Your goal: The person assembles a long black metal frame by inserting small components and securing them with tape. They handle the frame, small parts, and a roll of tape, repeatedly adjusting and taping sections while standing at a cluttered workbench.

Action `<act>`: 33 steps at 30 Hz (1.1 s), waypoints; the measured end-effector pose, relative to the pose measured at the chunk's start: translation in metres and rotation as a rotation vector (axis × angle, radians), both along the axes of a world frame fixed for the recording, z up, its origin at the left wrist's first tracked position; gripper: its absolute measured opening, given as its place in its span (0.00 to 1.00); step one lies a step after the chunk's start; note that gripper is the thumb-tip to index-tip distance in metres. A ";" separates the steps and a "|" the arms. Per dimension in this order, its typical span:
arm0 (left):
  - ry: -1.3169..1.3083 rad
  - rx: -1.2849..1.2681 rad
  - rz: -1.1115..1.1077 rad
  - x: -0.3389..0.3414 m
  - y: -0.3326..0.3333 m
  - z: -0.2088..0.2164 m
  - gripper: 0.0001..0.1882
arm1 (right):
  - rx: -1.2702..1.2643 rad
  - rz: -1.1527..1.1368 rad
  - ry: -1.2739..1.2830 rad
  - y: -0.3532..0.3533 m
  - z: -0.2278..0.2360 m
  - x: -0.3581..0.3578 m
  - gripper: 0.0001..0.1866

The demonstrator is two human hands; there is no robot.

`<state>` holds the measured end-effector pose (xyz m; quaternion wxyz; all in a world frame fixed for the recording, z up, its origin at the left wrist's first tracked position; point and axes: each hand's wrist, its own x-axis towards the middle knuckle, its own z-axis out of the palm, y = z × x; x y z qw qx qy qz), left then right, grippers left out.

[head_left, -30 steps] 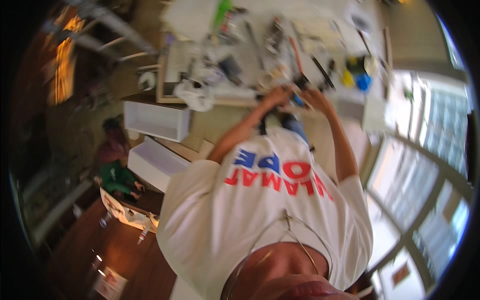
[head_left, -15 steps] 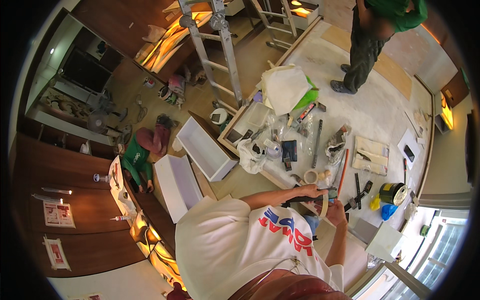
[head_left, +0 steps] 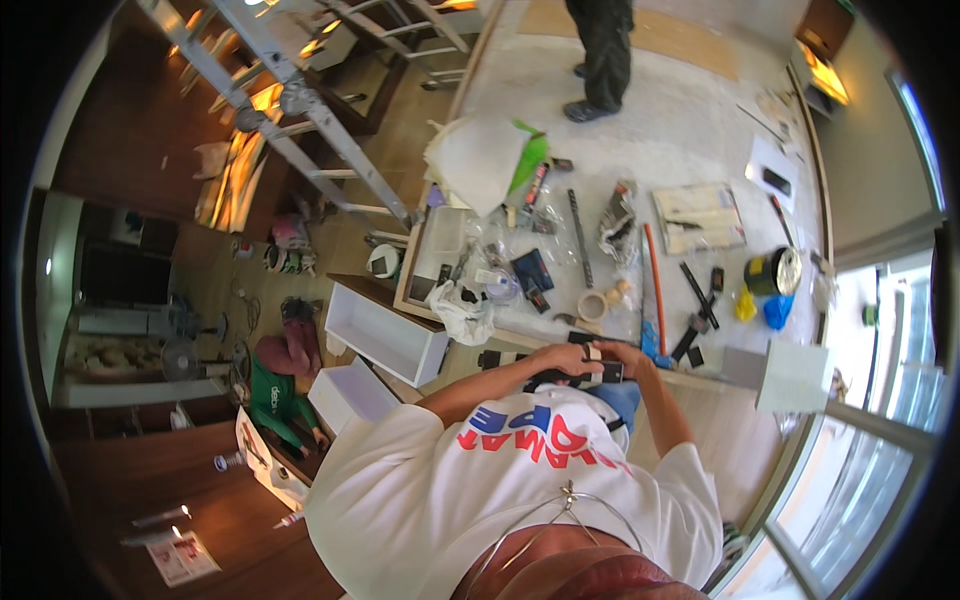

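My left hand (head_left: 565, 361) is closed round a long black bar (head_left: 603, 372) held level in front of my waist. Part of the bar sticks out beyond my left wrist, and the fingers hide its middle. My right hand (head_left: 622, 357) is closed at the bar's other end, close beside the left. Between the two hands a narrow pale band shows, too small to name. Just beyond the hands are the edge of a pale work surface (head_left: 665, 160), a blue-ended tool (head_left: 655, 345) and a roll of tape (head_left: 592, 304).
Tools, black bars (head_left: 699, 296), a red-orange rod (head_left: 654, 285), plastic bags (head_left: 463, 310) and a can (head_left: 773, 271) cover the surface. White drawers (head_left: 388, 333) stand at left, near a crouching person (head_left: 280, 400). A ladder (head_left: 300, 110) and a standing person (head_left: 603, 60) are farther off.
My view has turned, so the surroundings sit farther left. My hands have drawn together on the bar. The cream band hanging by my right hand before is now mostly hidden.
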<state>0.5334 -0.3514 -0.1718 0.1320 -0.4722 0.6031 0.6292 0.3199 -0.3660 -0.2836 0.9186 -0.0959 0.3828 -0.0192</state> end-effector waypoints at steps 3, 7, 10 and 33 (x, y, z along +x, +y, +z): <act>-0.122 0.068 0.001 -0.006 -0.003 0.019 0.35 | -0.043 -0.009 0.010 -0.020 0.005 0.009 0.14; -0.123 -0.301 -0.098 -0.008 0.032 -0.050 0.51 | -0.068 -0.031 0.026 -0.039 0.013 0.013 0.14; -0.191 -0.190 -0.141 -0.008 0.018 -0.047 0.53 | -0.143 -0.076 0.116 -0.046 0.022 0.017 0.14; 0.180 0.105 0.201 0.006 -0.008 -0.084 0.29 | -0.607 -0.162 0.413 0.036 0.125 0.000 0.19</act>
